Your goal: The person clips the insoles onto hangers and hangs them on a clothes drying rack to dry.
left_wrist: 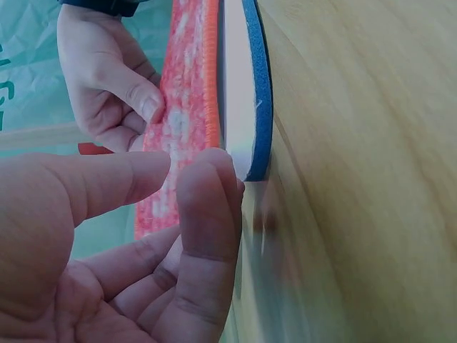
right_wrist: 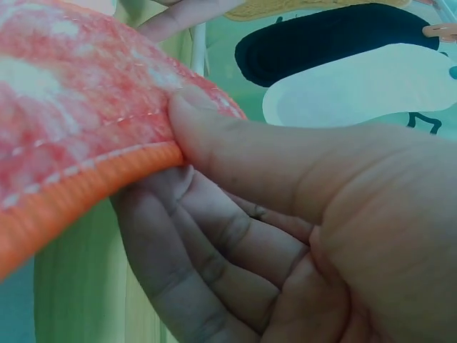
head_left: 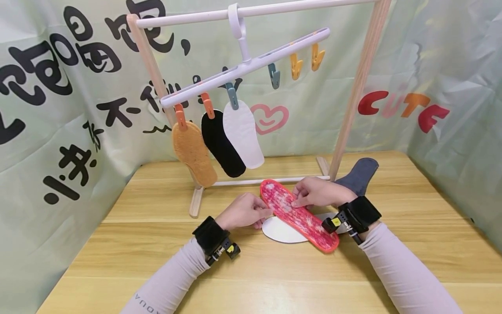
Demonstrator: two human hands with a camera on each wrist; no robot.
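In the head view, a red and white patterned insole (head_left: 292,211) with an orange stitched rim is held slantwise over a white insole (head_left: 282,231) on the table. My right hand (head_left: 319,192) pinches its far edge; the right wrist view shows the thumb (right_wrist: 214,143) on top and fingers tucked beneath. Beside its left edge is my left hand (head_left: 245,211). The left wrist view shows that thumb and index finger slightly apart, with nothing visibly pinched; whether the fingertips touch the insole, I cannot tell. A blue layer (left_wrist: 263,107) edges the white insole.
A dark grey insole (head_left: 358,174) lies behind my right hand. From a tilted white hanger (head_left: 247,65) on a rack (head_left: 361,83), clips hold an orange-tan insole (head_left: 192,150), a black insole (head_left: 219,141) and a white insole (head_left: 244,135). Further clips (head_left: 296,67) hang without insoles.
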